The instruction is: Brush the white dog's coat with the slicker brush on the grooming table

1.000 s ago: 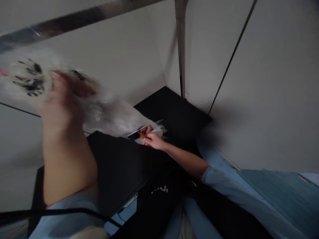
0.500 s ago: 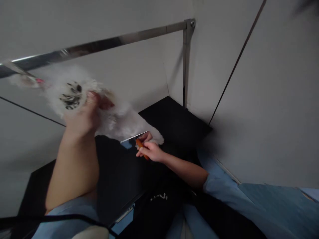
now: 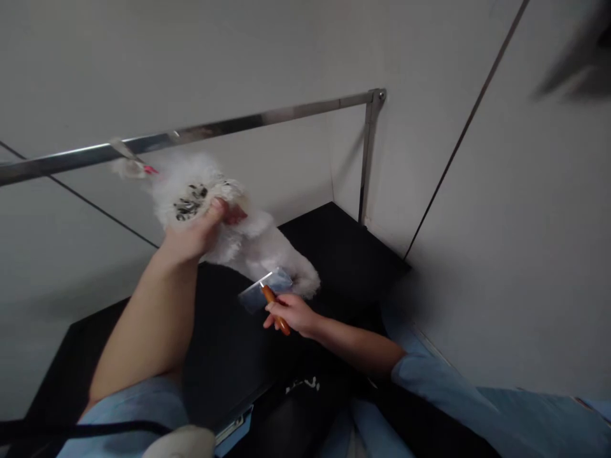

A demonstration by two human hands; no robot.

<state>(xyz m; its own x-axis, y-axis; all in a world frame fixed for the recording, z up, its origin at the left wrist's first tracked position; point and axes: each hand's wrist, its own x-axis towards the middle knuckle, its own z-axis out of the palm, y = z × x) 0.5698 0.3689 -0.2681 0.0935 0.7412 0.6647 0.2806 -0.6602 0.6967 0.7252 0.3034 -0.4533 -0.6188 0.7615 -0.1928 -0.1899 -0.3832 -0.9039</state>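
Note:
A white, fluffy dog-like body (image 3: 274,245) stretches from the metal bar down to the black table; I cannot tell if it is a live dog or a model. My left hand (image 3: 203,229) is closed around its fur, beside a patch with black markings (image 3: 189,202). Which body part is gripped there is unclear. In my right hand (image 3: 293,313) is a slicker brush (image 3: 268,294) with an orange-brown handle and a wide, shiny metal head. The head lies against or just in front of the white fur near the body's lower end; its working side is hidden.
A metal bar (image 3: 229,124) crosses above the black table (image 3: 334,248), joined to an upright post at the right. A light strap (image 3: 125,151) with a pink piece beside it loops over the bar. Pale walls stand behind and to the right. A black cable (image 3: 95,427) runs at lower left.
The camera view has shifted, so the bar and body appear lower and farther right. The brush head has tilted and shows more of its shiny back. Both hands keep their hold.

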